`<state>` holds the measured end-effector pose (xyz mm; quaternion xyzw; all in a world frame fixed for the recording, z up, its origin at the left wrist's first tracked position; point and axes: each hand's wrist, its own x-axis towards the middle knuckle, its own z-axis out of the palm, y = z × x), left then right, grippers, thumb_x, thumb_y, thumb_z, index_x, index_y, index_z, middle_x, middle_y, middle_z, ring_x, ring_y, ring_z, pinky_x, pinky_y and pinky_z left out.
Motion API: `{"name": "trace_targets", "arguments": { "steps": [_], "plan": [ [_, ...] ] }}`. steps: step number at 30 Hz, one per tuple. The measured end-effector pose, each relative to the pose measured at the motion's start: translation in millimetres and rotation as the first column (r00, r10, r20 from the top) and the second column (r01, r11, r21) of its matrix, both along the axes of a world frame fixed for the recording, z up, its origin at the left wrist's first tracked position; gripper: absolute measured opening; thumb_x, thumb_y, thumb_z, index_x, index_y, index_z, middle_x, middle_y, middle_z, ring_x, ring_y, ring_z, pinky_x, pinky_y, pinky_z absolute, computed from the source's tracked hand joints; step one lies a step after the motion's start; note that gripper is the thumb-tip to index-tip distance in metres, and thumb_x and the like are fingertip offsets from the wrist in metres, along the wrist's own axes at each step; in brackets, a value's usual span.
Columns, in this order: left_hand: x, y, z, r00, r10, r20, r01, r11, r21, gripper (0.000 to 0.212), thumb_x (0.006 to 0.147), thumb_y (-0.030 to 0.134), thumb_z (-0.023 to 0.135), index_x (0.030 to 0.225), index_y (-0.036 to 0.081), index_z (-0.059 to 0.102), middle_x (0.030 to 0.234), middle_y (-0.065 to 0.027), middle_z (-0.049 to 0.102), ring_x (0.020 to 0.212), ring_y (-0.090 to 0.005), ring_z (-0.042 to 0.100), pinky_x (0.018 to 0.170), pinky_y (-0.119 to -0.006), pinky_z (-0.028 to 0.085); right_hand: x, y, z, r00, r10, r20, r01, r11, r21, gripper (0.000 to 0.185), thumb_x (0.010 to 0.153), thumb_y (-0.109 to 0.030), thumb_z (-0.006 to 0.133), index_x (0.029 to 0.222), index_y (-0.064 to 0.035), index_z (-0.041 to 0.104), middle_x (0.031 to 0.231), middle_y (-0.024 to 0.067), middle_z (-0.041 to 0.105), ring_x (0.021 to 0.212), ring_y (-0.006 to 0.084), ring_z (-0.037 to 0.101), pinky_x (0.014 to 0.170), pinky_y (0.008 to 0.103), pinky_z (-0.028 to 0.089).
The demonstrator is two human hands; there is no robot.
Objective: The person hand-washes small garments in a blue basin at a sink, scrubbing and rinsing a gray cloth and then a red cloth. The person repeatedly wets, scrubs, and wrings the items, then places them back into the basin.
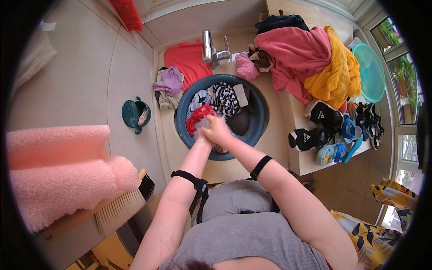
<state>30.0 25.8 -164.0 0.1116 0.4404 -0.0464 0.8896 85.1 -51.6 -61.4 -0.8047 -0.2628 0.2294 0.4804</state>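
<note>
A blue-grey plastic basin [262, 101] sits in the sink under a chrome faucet [207, 47] and holds wet clothes. Among them are a black-and-white patterned garment [225, 98], a striped cloth [198, 99] and dark fabric [239, 123]. Both hands meet over the basin's left middle, beside a wet red cloth [199, 116]. My right hand [216, 130] is closed over my left hand [205, 132], whose fingers are mostly hidden. Suds or splashing water blur the place, so whether either hand grips the red cloth is unclear.
A red cloth [189, 62] and a purple cloth [170, 81] lie behind and left. Pink [297, 47] and yellow [334, 74] fabrics are heaped right, near shoes [324, 114] and a turquoise basin [369, 72]. A brush [119, 207] and a pink fluffy towel [64, 175] are at left.
</note>
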Motion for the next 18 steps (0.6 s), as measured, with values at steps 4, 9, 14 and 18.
{"name": "trace_targets", "arguments": {
  "steps": [4,9,14,18],
  "plan": [
    [-3,2,-5,0.973,0.217,-0.077,-0.198,0.960,0.199,0.048,0.099,0.046,0.030,0.124,0.011,0.051,0.118,-0.0090,0.059,0.106,-0.0277,0.058,0.090,-0.045,0.048,23,-6,-34,0.985,-0.044,0.165,0.072,0.984,-0.165,0.034,0.075,-0.033,0.068,0.082,-0.0016,0.059,0.080,0.0215,0.063,0.078,0.0389,0.062,0.068,0.0466,0.050],
    [-4,21,17,0.966,0.178,-0.187,-0.139,0.969,0.206,0.047,0.101,0.038,0.027,0.132,0.009,0.047,0.133,-0.0104,0.053,0.118,-0.0282,0.053,0.102,-0.048,0.040,19,-35,-62,0.843,0.123,0.524,0.004,0.972,-0.235,0.027,0.078,-0.029,0.067,0.099,-0.0133,0.059,0.102,0.0132,0.055,0.093,0.0328,0.058,0.075,0.0432,0.048],
    [-13,23,-9,0.972,-0.015,-0.236,0.073,0.968,0.238,0.046,0.099,0.036,0.033,0.133,0.008,0.046,0.134,-0.0102,0.052,0.121,-0.0288,0.050,0.105,-0.048,0.036,5,-42,-84,0.621,0.541,0.567,-0.198,0.809,-0.554,0.020,0.087,-0.025,0.053,0.102,-0.0230,0.066,0.102,0.0088,0.056,0.095,0.0255,0.058,0.075,0.0409,0.048],
    [-7,16,-26,0.945,-0.025,-0.325,0.166,0.896,0.412,0.044,0.098,0.029,0.041,0.135,0.006,0.044,0.134,-0.0123,0.050,0.118,-0.0274,0.050,0.102,-0.044,0.037,15,-39,-116,0.744,0.571,0.347,-0.245,0.716,-0.653,0.016,0.083,-0.019,0.057,0.094,-0.0136,0.066,0.109,0.0169,0.060,0.088,0.0313,0.065,0.073,0.0421,0.052]
  ]
}}
